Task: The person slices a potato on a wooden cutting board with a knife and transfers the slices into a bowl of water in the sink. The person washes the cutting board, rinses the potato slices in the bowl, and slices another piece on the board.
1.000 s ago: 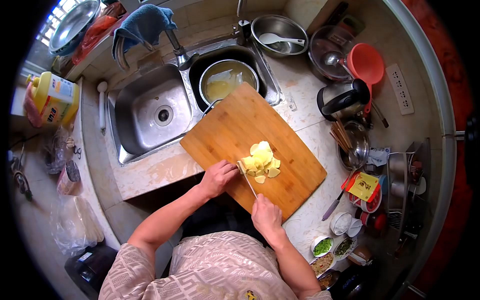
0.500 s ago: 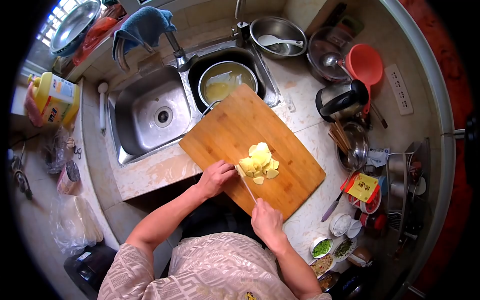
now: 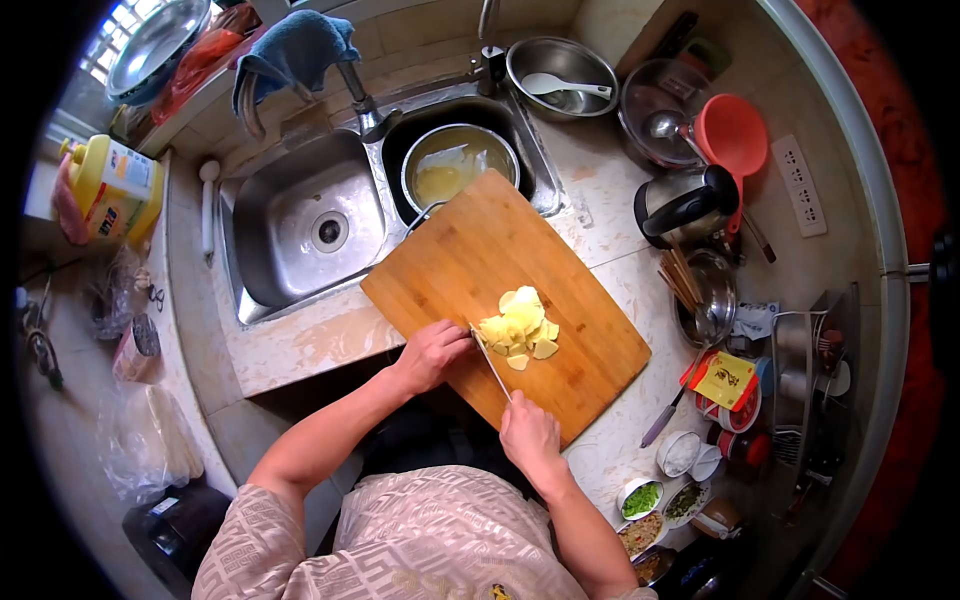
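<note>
Ample far-edge room I see on the brown rectangular wooden board [image 3: 470,250], thin pale-yellow slices [image 3: 520,322] mid-board, right hand [image 3: 531,428] gripping a pale-bladed knife [image 3: 491,364], left hand [image 3: 435,352] curled beside it, hold unclear.

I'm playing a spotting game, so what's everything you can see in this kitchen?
Cutting board: one, brown, centre
Slices: many, yellow, on the board
Knife: one, pale, beside the slices
Double sink: one, silver, upper left
Basin: one, silver, in the sink
Towel: one, blue, top left
Jug: one, yellow, far left
Bowl: one, silver, top
Spoon: one, white, in bowl
Kettle: one, silver and black, right
Scoop: one, red, right
Chopsticks: several, brown, right
Smaller clutter: lots, mixed, both sides
Left hand: one, bare, by knife
Right hand: one, bare, holding knife
</note>
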`<state>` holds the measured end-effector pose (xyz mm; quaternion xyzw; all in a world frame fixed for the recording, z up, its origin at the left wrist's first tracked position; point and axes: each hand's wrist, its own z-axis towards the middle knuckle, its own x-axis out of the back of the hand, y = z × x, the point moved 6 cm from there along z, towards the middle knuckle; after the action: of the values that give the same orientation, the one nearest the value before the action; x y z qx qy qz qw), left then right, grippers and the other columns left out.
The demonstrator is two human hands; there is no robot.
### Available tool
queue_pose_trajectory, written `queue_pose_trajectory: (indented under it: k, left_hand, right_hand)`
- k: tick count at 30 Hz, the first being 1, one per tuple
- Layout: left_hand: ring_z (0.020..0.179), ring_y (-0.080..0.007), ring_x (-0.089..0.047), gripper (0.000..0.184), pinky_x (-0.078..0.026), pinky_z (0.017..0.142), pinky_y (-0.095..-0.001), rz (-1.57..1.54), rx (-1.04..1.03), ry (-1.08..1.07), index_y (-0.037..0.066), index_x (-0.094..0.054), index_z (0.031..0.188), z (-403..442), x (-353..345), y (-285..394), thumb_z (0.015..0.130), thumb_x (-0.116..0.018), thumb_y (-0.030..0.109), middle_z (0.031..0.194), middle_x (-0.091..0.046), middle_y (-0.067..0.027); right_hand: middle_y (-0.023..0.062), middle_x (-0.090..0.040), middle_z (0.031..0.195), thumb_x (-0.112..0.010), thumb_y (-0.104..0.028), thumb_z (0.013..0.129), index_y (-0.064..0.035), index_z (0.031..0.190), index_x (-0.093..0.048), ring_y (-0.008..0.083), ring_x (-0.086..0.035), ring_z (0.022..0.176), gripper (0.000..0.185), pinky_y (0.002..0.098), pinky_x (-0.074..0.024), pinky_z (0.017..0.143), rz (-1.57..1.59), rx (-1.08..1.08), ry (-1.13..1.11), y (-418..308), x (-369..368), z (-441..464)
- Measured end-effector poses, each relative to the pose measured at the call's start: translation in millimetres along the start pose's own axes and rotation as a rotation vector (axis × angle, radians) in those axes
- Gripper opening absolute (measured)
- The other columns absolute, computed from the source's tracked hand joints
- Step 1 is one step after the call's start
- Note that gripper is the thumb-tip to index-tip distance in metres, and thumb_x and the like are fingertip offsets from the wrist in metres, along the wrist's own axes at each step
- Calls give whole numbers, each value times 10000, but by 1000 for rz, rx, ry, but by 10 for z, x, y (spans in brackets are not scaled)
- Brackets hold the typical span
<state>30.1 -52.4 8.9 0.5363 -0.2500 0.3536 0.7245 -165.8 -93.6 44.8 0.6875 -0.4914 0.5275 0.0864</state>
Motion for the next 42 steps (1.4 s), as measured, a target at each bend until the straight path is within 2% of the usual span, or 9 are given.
queue_pose_trajectory:
  k: [5, 10, 16, 20, 24, 29, 35, 38, 42]
  left_hand:
    - [866, -310, -629, 264, -534, 728, -388, -44, -1, 26, 24, -702, 1039, -16, 27, -4, 777, -731, 33, 1001, -667, -124]
    - [892, -318, -642, 227, -542, 746, -388, -25, -1, -35, 31, -702, 1027, -29, -3, -42, 802, -730, 42, 1023, -673, -126]
    - [868, -323, -642, 184, -544, 734, -395, -88, 8, 54, 26, -702, 1001, -34, 11, -42, 821, -739, 32, 997, -670, -133]
    - [864, -321, -647, 187, -541, 726, -397, -77, 10, 47, 26, -707, 1009, -24, -1, -38, 826, -748, 32, 1001, -676, -135]
    - [865, -318, -647, 208, -539, 722, -398, -63, 5, 40, 26, -712, 1025, -53, 7, -39, 820, -749, 34, 1005, -677, -134]
    - [863, -311, -642, 223, -539, 720, -397, -84, -30, 42, 25, -714, 1027, -55, 18, -68, 807, -746, 39, 1007, -676, -126]
    - [851, -306, -639, 213, -539, 717, -397, -80, -39, 45, 34, -714, 1022, -50, 23, -57, 810, -744, 43, 1010, -680, -117]
    - [850, -303, -637, 210, -535, 711, -395, -84, -44, 47, 35, -713, 1020, -67, -11, -74, 813, -742, 44, 1002, -678, -114]
    - [846, -294, -636, 204, -524, 707, -392, -72, -60, 36, 38, -714, 1020, -63, 3, -86, 819, -744, 54, 1001, -679, -107]
  right_hand:
    - [226, -682, 805, -563, -142, 972, -22, 917, -556, 473, -668, 721, 133, 586, -528, 658, 67, 14, 78, -6, 140, -65]
    - [227, -678, 807, -546, -160, 988, -20, 927, -556, 466, -681, 735, 153, 582, -538, 663, -19, 6, -3, -74, 120, -56]
    - [221, -686, 824, -545, -160, 990, -31, 943, -563, 463, -692, 746, 139, 583, -546, 662, 50, 19, 34, 50, 73, -26]
    - [229, -691, 843, -530, -165, 1001, -22, 950, -560, 472, -686, 751, 155, 593, -537, 667, -12, 4, -26, -110, 242, -118]
    - [218, -689, 838, -538, -164, 998, -26, 950, -559, 470, -685, 738, 148, 588, -539, 663, -5, 24, -15, 4, 18, -12]
    - [224, -692, 832, -540, -155, 992, -25, 949, -562, 471, -687, 734, 139, 586, -543, 665, 38, 24, 21, -26, 179, -59]
    - [218, -693, 835, -541, -164, 993, -21, 944, -567, 467, -687, 735, 154, 585, -542, 670, -38, 7, -62, -10, 48, 41]
    - [215, -694, 835, -548, -165, 988, -25, 937, -568, 463, -689, 730, 150, 573, -549, 667, 32, 40, 6, 34, 93, 24]
    - [223, -703, 838, -543, -164, 990, -24, 926, -571, 456, -693, 734, 156, 574, -547, 666, -32, 25, -14, -69, 220, -82]
